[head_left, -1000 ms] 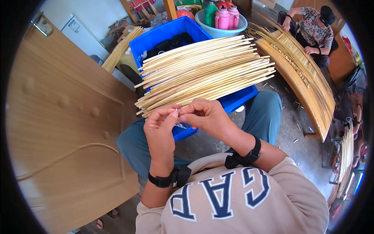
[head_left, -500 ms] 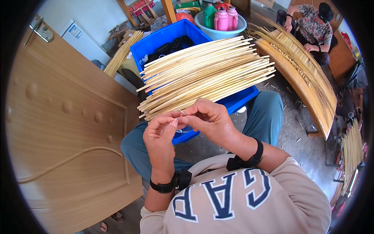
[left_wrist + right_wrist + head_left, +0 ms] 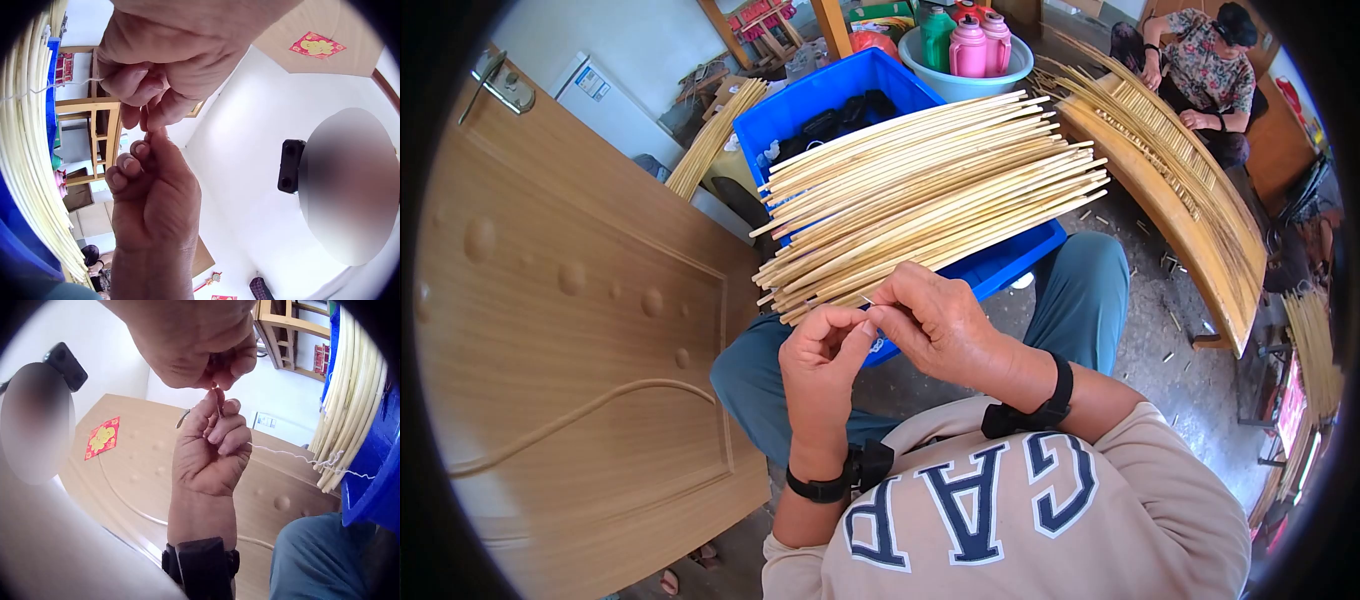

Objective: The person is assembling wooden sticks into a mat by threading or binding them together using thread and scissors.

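In the head view, my left hand (image 3: 825, 365) and right hand (image 3: 945, 325) meet fingertip to fingertip in front of light wooden sticks (image 3: 930, 190). A thin, needle-like piece (image 3: 867, 299) shows at the right hand's pinched finger and thumb. White thread (image 3: 281, 452) runs from the curled fingers of the left hand (image 3: 209, 456) to the sticks (image 3: 356, 381) in the right wrist view. Overhead there is the right hand (image 3: 194, 344). The left wrist view shows the left hand (image 3: 175, 50) above the right hand (image 3: 156, 200); their fingers hide the pinched ends.
Under the sticks is a blue crate (image 3: 1000, 262), close to the knees. A wooden door (image 3: 580, 300) stands at the left. Behind are a basin (image 3: 970, 88) with flasks and, at the right, a curved bench (image 3: 1230, 270) with another person (image 3: 1210, 65) beside it.
Both hands have lowered slightly, and their fingertips have come closer together. The thin piece that stuck out by the right fingers shows less now.
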`<state>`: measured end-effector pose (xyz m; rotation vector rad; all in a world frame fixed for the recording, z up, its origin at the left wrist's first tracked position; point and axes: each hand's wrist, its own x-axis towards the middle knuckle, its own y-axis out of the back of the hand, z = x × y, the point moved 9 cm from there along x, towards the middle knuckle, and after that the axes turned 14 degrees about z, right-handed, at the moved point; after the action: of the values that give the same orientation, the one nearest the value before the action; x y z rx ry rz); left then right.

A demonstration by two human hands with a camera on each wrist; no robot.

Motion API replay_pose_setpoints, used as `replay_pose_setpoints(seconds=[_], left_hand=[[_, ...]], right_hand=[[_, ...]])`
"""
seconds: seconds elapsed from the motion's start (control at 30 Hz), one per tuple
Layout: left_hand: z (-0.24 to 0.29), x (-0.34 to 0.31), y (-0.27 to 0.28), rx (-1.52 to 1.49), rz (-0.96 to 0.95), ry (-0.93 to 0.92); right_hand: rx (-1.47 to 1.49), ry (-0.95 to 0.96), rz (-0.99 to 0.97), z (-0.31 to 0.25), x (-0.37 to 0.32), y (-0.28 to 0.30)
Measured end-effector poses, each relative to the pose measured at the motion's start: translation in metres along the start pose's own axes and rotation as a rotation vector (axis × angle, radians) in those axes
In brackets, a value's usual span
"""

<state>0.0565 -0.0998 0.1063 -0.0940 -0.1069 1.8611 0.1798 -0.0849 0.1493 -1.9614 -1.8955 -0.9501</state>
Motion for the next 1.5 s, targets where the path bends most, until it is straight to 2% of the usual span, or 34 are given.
replay_pose_setpoints(seconds=[0.17,0.23,0.3,0.33,0.37,0.4,0.43,0.47,0.5,0.53,0.57,0.63,0.77,0.9,1.07,1.17,1.5], left_hand=[[0.01,-0.001,0.002,0.112,0.055,-0.153],[0.018,0.0,0.004,0.17,0.063,-0.227],[0.046,-0.005,0.004,0.113,0.007,-0.393],[0.068,-0.011,0.004,0.121,-0.037,-0.494],[0.089,-0.018,0.006,0.183,-0.11,-0.584],[0.115,-0.032,0.002,0.125,-0.185,-0.831],[0.125,-0.04,0.001,-0.099,-0.315,-0.864],[0.135,-0.048,-0.006,-0.124,-0.534,-0.795],[0.152,-0.06,-0.017,-0.181,-0.864,-0.937],[0.155,-0.064,-0.017,-0.291,-0.858,-0.953],[0.159,-0.068,-0.022,-0.287,-0.857,-0.954],[0.171,-0.067,-0.033,-0.426,-0.886,-0.808],[0.168,-0.059,-0.042,-0.532,-0.865,-0.679],[0.161,-0.051,-0.044,-0.684,-0.79,-0.65],[0.161,-0.05,-0.047,-0.746,-0.804,-0.636],[0.16,-0.054,-0.042,-0.793,-0.736,-0.669],[0.165,-0.062,-0.041,-0.797,-0.79,-0.633]], right_hand=[[-0.033,-0.021,-0.028,0.006,-0.002,-0.003],[0.188,-0.226,-0.022,0.019,-0.003,-0.003],[0.525,-0.642,0.089,0.043,-0.003,0.008],[0.554,-0.685,0.193,0.053,0.0,0.021],[0.586,-0.73,0.294,0.066,0.002,0.035],[0.585,-0.744,0.359,0.074,0.006,0.049],[0.575,-0.756,0.422,0.081,0.01,0.066],[0.598,-0.734,0.454,0.086,0.016,0.08],[0.616,-0.715,0.488,0.09,0.02,0.094],[0.682,-0.701,0.501,0.092,0.023,0.104],[0.745,-0.687,0.517,0.095,0.026,0.113],[0.846,-0.716,0.502,0.106,0.025,0.124],[0.884,-0.807,0.563,0.123,0.013,0.13],[0.904,-0.853,0.532,0.128,0.006,0.121],[0.883,-0.895,0.5,0.129,0.001,0.107],[0.825,-0.908,0.476,0.121,0.0,0.098],[0.703,-0.906,0.387,0.099,-0.001,0.09]])
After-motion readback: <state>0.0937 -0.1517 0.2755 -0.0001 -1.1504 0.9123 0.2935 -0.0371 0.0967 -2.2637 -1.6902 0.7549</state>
